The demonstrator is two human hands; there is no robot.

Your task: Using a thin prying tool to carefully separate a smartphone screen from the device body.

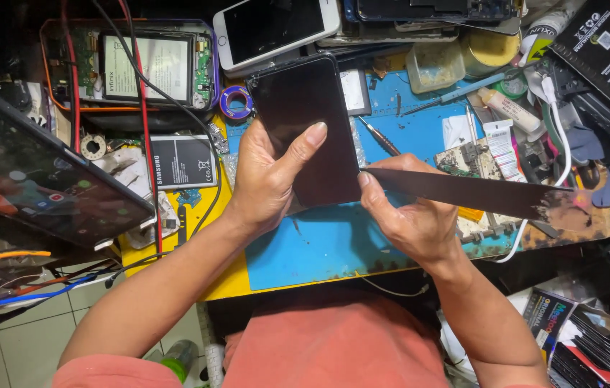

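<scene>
My left hand [270, 176] grips a black phone [297, 108] from its left side, thumb laid across the dark glass. The phone is held tilted above the blue work mat [319, 248]. My right hand [409, 215] holds a long, thin, dark flat strip [477, 192] whose left end meets the phone's right lower edge. The strip stretches to the right, its far end worn and stained.
A white phone [272, 29] lies at the top. An opened phone with exposed battery [150, 68] sits top left, a loose battery [183, 162] below it. A lit tablet [39, 176] stands at left. Tweezers, glue tubes [509, 108], cables and cartons crowd the right side.
</scene>
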